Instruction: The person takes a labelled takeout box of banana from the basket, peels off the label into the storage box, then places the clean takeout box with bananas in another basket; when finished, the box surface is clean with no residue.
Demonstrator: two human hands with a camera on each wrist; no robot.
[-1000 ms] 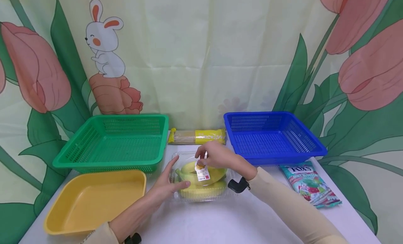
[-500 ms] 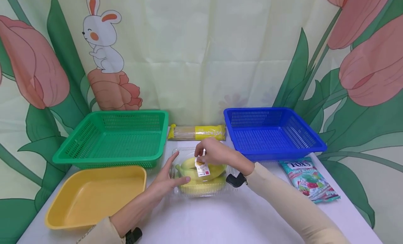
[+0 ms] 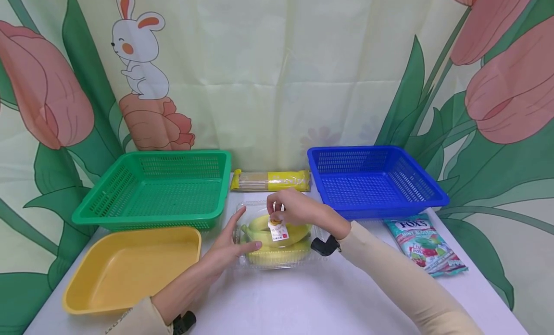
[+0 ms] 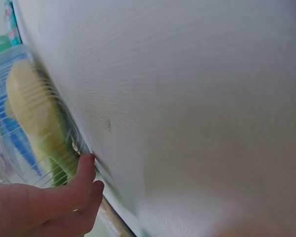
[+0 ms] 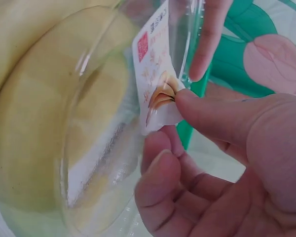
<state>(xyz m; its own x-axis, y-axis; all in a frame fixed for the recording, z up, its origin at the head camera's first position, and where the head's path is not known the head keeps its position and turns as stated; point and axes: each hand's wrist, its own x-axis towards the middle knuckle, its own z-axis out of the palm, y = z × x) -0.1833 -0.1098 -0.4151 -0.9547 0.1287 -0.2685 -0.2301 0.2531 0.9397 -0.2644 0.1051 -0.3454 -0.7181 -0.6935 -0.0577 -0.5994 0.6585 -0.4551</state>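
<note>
A clear plastic clamshell box (image 3: 253, 210) holding yellow bananas (image 3: 255, 226) sits at the middle of the table. My right hand (image 3: 295, 211) is over its lid, thumb and fingers pinching the top end of a white printed sticker (image 3: 279, 233). In the right wrist view this pinched end of the sticker (image 5: 160, 101) stands away from the lid and is creased. My left hand (image 3: 229, 245) steadies the box's left side with fingers spread, the thumb lying across the front left of the lid. Its fingertips reach the box's lower edge in the left wrist view.
A green basket (image 3: 151, 215) stands at the back left, with a yellow tub (image 3: 130, 267) before it. At the back right is a blue basket (image 3: 381, 212), a FOX'S candy bag (image 3: 426, 246) in front. A yellow noodle packet (image 3: 287, 180) lies behind the box.
The head view has tilted slightly, so the scene sits a little higher. Both hands keep their places on the box and the sticker.
</note>
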